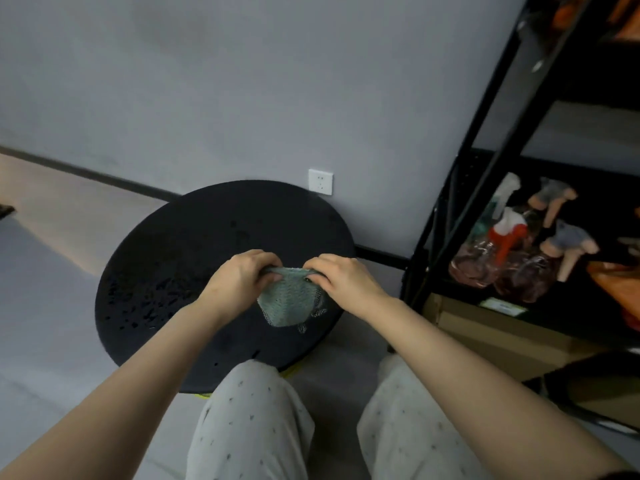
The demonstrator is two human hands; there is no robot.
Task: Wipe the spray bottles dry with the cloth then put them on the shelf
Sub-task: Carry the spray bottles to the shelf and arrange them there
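Both my left hand and right hand pinch the cloth taut over the wet round table. Spray bottles stand on the shelf already. Likely finishing; next, set the cloth down.

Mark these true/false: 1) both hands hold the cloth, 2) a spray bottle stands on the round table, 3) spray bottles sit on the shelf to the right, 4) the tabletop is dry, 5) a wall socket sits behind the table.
1) True: the left hand and right hand both grip the green cloth by its top edge.
2) False: no bottle is on the round black table.
3) True: spray bottles stand on the black shelf.
4) False: water drops show on its left part.
5) True: a white wall socket is behind it.
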